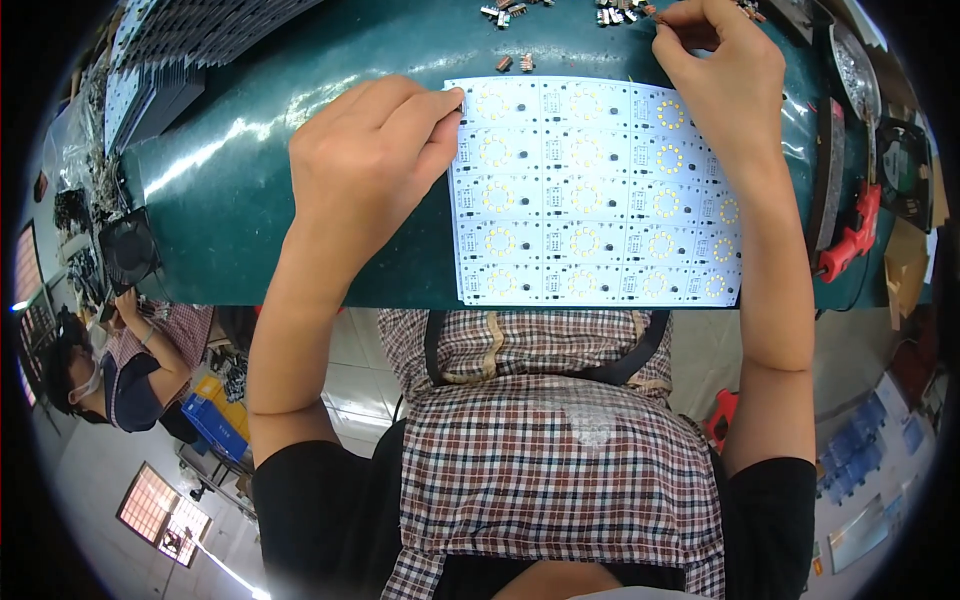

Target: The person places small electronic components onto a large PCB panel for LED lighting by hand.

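Note:
A white panel of circuit boards (pixel 540 218) lies flat on the green tabletop, with rings of small yellow LEDs in rows. My left hand (pixel 365 150) is at the panel's upper left corner, thumb and forefinger pinched together. A small dark bit shows at those fingertips, too small to name. Beyond the panel's far right corner, my right hand (pixel 728 75) is closed in a pinch on a small brownish component (pixel 657 18), beside a loose pile of small metal-and-brown components (pixel 620 14). Two similar loose parts (pixel 515 63) lie just past the panel's far edge.
Stacked panels (pixel 160 85) stand at the far left, near a black fan-like part (pixel 128 245). Another small component heap (pixel 505 12) lies at the far edge. On the right are a red glue gun (pixel 855 238) and a clear tray (pixel 855 75). A co-worker (pixel 130 365) sits at left.

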Tool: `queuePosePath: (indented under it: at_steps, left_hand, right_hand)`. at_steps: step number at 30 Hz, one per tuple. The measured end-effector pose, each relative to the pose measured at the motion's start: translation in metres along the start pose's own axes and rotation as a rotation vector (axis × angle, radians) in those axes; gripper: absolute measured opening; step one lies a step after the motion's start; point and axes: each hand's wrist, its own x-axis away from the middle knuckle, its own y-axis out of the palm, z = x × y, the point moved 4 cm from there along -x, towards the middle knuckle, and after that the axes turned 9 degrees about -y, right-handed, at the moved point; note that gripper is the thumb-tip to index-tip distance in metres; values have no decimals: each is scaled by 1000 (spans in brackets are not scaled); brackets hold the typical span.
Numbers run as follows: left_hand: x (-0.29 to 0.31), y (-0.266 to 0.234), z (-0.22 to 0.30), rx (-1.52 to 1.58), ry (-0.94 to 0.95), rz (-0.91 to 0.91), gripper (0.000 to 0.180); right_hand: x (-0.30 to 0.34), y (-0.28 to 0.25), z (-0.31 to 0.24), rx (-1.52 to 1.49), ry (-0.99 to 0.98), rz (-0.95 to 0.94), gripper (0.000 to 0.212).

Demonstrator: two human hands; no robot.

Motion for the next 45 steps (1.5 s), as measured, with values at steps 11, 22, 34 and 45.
queuePosePath:
  at_steps: [11,22,34,45]
  left_hand:
    - [-4,-7,0,-64,62,-41,15]
    - [-22,-6,-18,248,-356,-463,13]
    - [-76,21,-16,339,-422,-578,19]
    - [-70,29,-19,179,-172,-567,17]
  right_hand:
    - [-1,1,-5,-89,-11,14,8]
    - [1,0,9,-310,67,46,6]
    - [14,-45,27,-465,150,-309,24]
    - [34,-44,-4,-219,58,-435,21]
